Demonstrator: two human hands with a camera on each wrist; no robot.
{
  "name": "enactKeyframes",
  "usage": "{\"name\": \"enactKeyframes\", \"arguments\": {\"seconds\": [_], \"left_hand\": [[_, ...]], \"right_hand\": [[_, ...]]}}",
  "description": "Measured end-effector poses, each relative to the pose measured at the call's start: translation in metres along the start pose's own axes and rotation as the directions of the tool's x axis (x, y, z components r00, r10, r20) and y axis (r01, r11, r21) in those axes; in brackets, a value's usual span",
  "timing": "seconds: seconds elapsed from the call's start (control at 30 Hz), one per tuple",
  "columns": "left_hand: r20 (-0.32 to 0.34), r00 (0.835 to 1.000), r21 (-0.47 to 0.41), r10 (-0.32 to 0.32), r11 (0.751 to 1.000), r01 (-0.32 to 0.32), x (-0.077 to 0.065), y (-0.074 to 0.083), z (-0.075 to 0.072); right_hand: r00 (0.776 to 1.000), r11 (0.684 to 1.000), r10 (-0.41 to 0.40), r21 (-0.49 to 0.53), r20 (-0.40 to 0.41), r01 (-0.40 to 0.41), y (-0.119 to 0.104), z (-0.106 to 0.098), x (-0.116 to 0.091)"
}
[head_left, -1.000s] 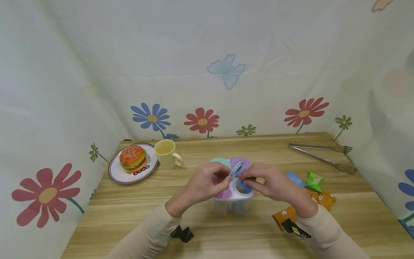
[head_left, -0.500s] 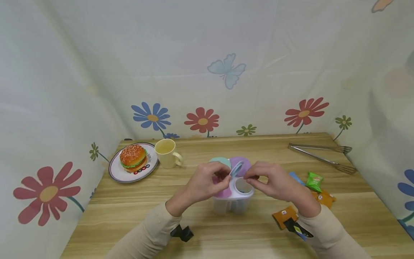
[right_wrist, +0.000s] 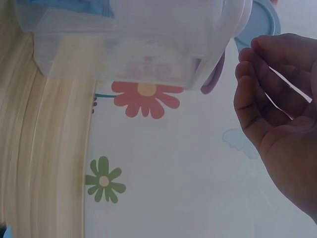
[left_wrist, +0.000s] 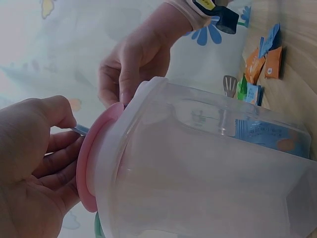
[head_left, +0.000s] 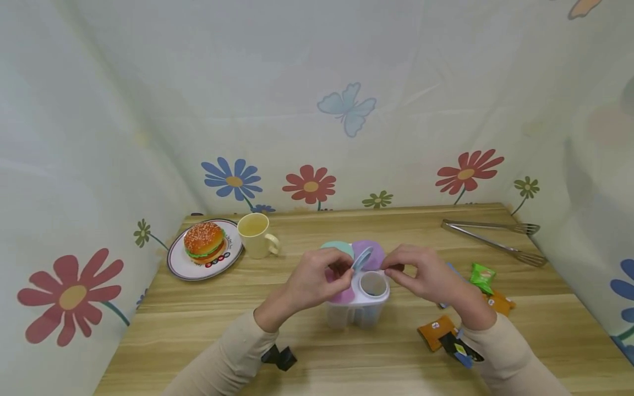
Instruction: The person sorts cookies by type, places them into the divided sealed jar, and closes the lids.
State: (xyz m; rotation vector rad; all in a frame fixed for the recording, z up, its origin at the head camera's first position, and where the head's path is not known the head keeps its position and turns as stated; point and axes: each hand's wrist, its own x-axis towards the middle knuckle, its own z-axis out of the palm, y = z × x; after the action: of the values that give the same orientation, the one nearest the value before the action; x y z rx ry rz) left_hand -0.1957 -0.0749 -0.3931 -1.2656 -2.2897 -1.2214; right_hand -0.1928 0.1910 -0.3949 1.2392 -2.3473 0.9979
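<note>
A clear container (head_left: 366, 316) with a white top stands mid-table under several round coloured lids. With thumb and fingers, my left hand (head_left: 314, 278) pinches the light blue lid (head_left: 364, 257), which is tilted up from its round opening. The pink lid (left_wrist: 88, 158) lies below that hand in the left wrist view. Inside the container, a blue snack packet (left_wrist: 270, 136) rests near the bottom. Just right of the opening is my right hand (head_left: 428, 278), its fingers loosely bent and holding nothing; whether its fingertips touch the rim I cannot tell.
Right of the container lie orange packets (head_left: 436, 333), a green packet (head_left: 481, 276) and blue ones, partly behind my right arm. Metal tongs (head_left: 487, 240) lie at the back right. A yellow mug (head_left: 255, 239) and a plate (head_left: 180, 267) with a toy hamburger (head_left: 204, 242) stand back left.
The blue packet under my right fingers at the opening has gone down into the container. My right hand has let go and moved slightly right; my left hand stays on the light blue lid.
</note>
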Motion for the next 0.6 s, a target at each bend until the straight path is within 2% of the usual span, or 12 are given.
{"name": "enactKeyframes", "arguments": {"seconds": [0.6], "left_hand": [[0.0,1.0,-0.011,-0.001,1.0,0.001,0.0,0.0,-0.001]], "right_hand": [[0.993,0.99,0.114,-0.076,-0.031,-0.116,0.022,-0.007,-0.018]]}}
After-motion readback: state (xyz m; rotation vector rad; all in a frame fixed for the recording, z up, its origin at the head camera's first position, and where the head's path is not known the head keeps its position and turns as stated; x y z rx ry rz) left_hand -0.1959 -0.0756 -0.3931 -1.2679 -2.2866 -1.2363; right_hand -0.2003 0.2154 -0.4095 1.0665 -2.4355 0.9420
